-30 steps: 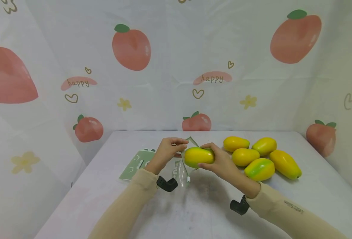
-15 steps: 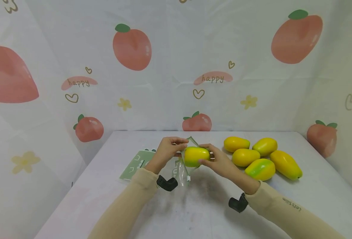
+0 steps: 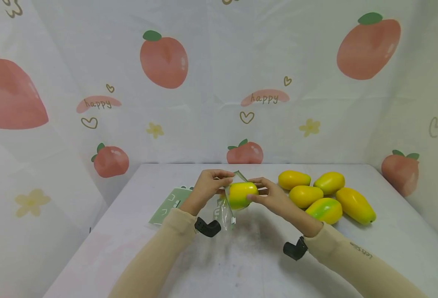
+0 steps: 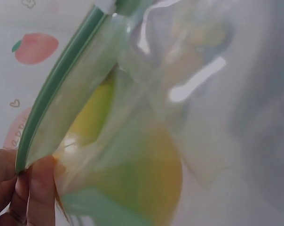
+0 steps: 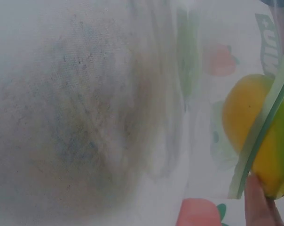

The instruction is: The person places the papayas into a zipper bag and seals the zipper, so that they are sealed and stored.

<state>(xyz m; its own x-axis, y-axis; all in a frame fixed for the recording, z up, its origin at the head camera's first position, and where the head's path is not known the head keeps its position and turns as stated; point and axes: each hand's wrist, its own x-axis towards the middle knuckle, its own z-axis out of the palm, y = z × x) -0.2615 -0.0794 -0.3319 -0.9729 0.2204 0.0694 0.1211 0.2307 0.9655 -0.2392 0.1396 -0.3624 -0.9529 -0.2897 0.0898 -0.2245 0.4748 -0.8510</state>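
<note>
A yellow-green papaya (image 3: 242, 195) lies partly inside the mouth of a clear zip bag (image 3: 224, 218) with a green zip strip. My left hand (image 3: 207, 188) pinches the bag's edge between thumb and fingers; in the left wrist view the green strip (image 4: 48, 94) bows out above those fingertips. At the papaya's right end, my right hand (image 3: 276, 200) grips it, thumb on the near side and fingers behind. Seen from the right wrist, the strip crosses in front of the papaya (image 5: 245, 108), whose far end shows through the plastic.
Several more papayas (image 3: 306, 196) lie grouped on the white table (image 3: 256, 265) at the right. Flat green printed bags (image 3: 168, 207) rest at the left, partly behind the left forearm. A fruit-print cloth (image 3: 204, 124) hangs behind the table.
My right hand has moved a little left, pushing the papaya deeper into the bag, so less of it shows outside. My left hand keeps its hold on the bag's edge.
</note>
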